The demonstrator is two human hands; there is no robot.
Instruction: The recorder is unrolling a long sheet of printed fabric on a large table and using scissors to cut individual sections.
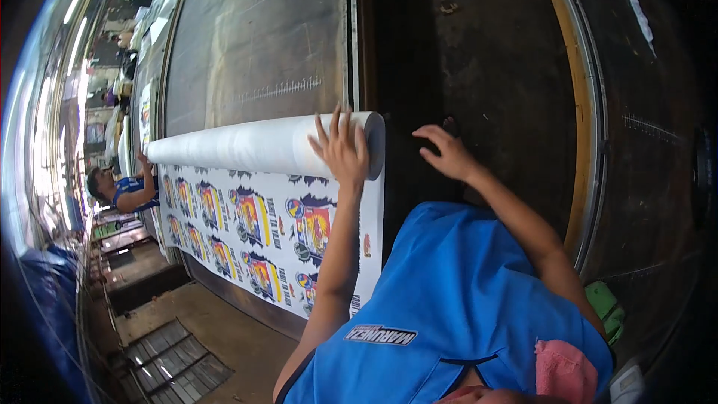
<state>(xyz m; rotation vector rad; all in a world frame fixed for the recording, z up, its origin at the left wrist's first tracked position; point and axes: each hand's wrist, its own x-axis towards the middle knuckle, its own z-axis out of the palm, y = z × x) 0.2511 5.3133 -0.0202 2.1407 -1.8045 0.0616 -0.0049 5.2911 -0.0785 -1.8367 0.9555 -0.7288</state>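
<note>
A long white roll of printed sheet lies across the long table, its near end by me. My left hand rests on top of the roll near that end, fingers spread. Off the roll's end, my right hand hangs above the dark floor, fingers apart and nothing visible in it. The unrolled part of the printed sheet lies flat on the near side of the roll, bearing rows of colourful repeated graphics. At the roll's far end, a co-worker in blue has a hand at it.
The dark table top with scale marks stretches beyond the roll. A dark aisle with scraps runs on the right, then another table with a yellow edge strip. A metal grate is in the floor at lower left.
</note>
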